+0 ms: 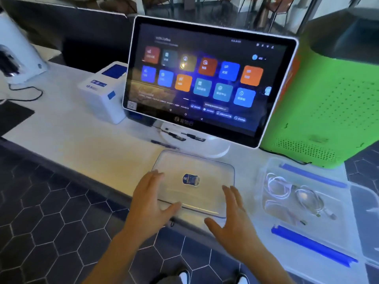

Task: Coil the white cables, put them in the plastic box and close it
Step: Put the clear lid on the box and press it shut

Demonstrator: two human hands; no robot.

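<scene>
The clear plastic lid [205,173] with a blue sticker lies flat on the white counter in front of the screen. My left hand [152,198] rests spread on the lid's left near corner, thumb on its front edge. My right hand [231,216] hovers spread over the lid's right near corner; whether it touches is unclear. To the right stands the open clear plastic box [270,206] with blue clips. Coiled white cables [285,187] lie inside it.
A large touchscreen [209,78] on a white stand rises right behind the lid. A green perforated machine [328,103] stands behind the box. A white label printer [104,93] sits at the left. Pens lie under the screen. The counter's front edge runs beneath my hands.
</scene>
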